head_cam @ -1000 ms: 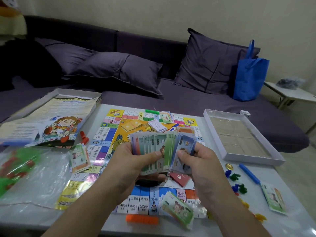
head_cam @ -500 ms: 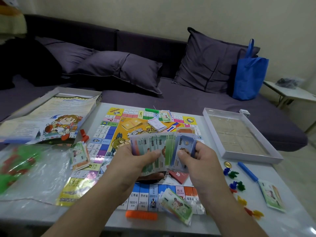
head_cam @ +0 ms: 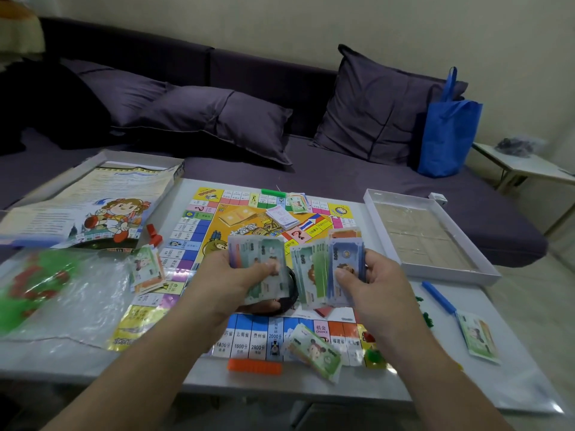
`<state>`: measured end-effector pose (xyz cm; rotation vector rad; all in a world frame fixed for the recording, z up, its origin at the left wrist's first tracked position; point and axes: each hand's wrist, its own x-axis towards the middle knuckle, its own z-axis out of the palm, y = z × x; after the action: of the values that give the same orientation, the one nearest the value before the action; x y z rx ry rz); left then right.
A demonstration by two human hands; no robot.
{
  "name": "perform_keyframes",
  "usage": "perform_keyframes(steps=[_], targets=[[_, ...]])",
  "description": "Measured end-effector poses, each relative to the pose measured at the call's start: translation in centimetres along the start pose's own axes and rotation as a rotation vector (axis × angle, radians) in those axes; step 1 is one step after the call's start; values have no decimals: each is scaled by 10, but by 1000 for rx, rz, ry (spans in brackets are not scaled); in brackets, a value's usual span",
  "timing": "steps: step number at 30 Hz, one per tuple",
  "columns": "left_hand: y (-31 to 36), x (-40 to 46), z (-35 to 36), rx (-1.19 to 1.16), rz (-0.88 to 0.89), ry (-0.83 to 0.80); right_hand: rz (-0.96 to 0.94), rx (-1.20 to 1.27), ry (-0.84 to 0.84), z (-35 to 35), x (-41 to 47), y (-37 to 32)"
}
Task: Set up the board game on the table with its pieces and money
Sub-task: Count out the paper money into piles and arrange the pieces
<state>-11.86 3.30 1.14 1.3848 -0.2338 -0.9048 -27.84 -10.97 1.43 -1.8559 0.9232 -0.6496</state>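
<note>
Since the earlier frame, you split the single fan of play money into two bundles and drew your hands apart. Your left hand (head_cam: 239, 275) gripped the green bundle (head_cam: 261, 259); your right hand (head_cam: 370, 278) gripped the green-and-blue bundle (head_cam: 329, 269). Both were held above the game board (head_cam: 199, 231) at the centre of the surface (head_cam: 510, 377). Loose stacks of notes (head_cam: 146, 270) lay at 9 o'clock, and a box tray (head_cam: 435, 269) at 2 o'clock.
</note>
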Motion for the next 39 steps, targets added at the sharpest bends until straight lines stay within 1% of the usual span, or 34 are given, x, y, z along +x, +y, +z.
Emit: perform_keyframes(steps=[3,5,7,9,12,14,19,21,26,28,33,39], targets=[[2,5,-12,32,29,104,-6,-278,-148,-9,-3,6],[2,4,-15,14,29,105,24,-408,-275,-6,-9,10],[2,1,-14,12,23,94,43,-512,-365,2,-15,17],[1,-1,-11,23,17,76,35,-629,-389,11,-19,22],[0,-1,-9,28,9,62,2,-817,-353,22,-22,30],[-1,-1,-8,26,4,57,-17,-899,-328,28,-25,33],[-1,0,-9,24,-9,45,-36,-880,-300,31,-29,34],[0,0,-8,24,-14,44,-5,-836,-306,28,-28,35],[-1,0,-6,24,-9,55,81,-566,-292,4,-20,24],[-3,-1,-2,30,-2,59,82,-513,-280,-6,-17,21],[-7,-3,5,48,-22,49,132,-512,-305,-2,-14,30],[-11,-2,8,56,-30,46,130,-561,-298,13,-15,42]])
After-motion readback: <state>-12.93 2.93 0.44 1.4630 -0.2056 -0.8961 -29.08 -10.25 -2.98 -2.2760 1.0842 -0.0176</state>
